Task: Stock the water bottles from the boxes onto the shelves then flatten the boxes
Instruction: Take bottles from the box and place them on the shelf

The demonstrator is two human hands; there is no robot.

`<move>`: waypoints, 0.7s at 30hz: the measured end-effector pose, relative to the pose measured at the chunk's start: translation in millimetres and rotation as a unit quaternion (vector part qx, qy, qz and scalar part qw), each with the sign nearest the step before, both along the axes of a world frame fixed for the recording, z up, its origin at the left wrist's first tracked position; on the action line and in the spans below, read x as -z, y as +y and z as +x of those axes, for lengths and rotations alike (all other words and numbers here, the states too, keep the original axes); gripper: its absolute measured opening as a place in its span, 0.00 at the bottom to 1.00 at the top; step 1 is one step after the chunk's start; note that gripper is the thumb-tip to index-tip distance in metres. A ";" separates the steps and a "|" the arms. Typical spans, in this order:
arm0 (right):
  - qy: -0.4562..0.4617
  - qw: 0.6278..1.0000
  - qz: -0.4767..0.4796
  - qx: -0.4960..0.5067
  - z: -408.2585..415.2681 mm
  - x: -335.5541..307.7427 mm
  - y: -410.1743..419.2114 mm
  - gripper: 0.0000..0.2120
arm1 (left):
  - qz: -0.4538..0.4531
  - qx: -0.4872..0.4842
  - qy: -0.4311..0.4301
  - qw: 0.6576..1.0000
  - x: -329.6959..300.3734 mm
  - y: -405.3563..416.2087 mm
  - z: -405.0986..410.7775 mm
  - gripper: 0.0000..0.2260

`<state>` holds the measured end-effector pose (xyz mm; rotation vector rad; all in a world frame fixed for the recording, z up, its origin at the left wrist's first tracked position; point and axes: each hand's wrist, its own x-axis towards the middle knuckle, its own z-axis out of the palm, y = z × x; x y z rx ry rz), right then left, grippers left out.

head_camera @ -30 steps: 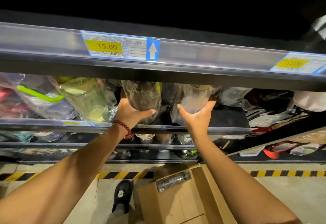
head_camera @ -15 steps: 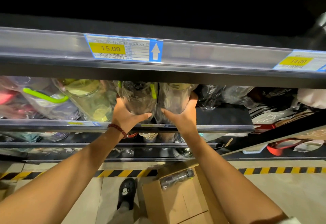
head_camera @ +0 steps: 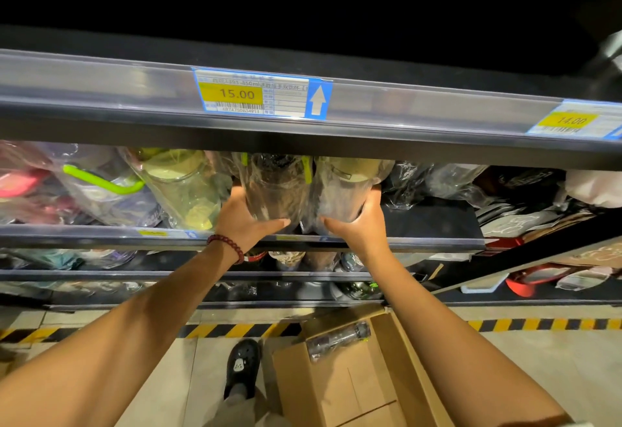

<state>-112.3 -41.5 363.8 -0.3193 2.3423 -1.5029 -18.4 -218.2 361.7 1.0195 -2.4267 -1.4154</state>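
Both hands are up at the shelf (head_camera: pixel 437 243), each curled round the base of a plastic-wrapped bottle. The left hand (head_camera: pixel 247 221) grips the dark bottle (head_camera: pixel 274 187), thumb lying across its front; the right hand (head_camera: pixel 361 224) grips the pale-capped bottle (head_camera: pixel 343 184), which stands just beside the first, the two touching or nearly so. Both bottles sit at the front edge of the shelf, upright, with their tops tucked under the shelf above (head_camera: pixel 404 106), the one carrying the 15.00 price tag (head_camera: pixel 259 95).

The main risk, as I judge it, lies at that front edge: if the hands let go while the bases are only partly on the board, either bottle could tip forward over the lip and drop towards the open box (head_camera: pixel 340 389) and the shoe (head_camera: pixel 242 367) on the floor below. The loose wrapping looks slippery and crinkled, so a grip could slide, or the film could snag on the price rail. Pushing the pair back could also crowd the green-lidded bottle (head_camera: pixel 181 187) at the left and the wrapped goods behind, knocking them askew. Clearance under the upper shelf looks tight, so lifting either bottle could catch its cap. One more wrapped bottle (head_camera: pixel 338 339) lies across the box's top edge, so stocking is not finished
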 end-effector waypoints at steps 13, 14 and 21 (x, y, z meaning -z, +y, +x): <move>0.047 0.997 -0.053 0.043 16.4 11.5 -11.9 0.36 | 0.024 -0.025 0.005 0.999 6.2 3.7 1.0 0.39; 0.046 0.997 -0.047 0.041 16.4 10.2 -11.3 0.35 | 0.024 -0.022 0.005 0.999 5.4 3.7 1.3 0.39; 0.038 0.999 -0.017 0.035 23.0 4.8 -8.3 0.39 | 0.007 -0.007 0.000 1.000 0.0 7.4 7.6 0.42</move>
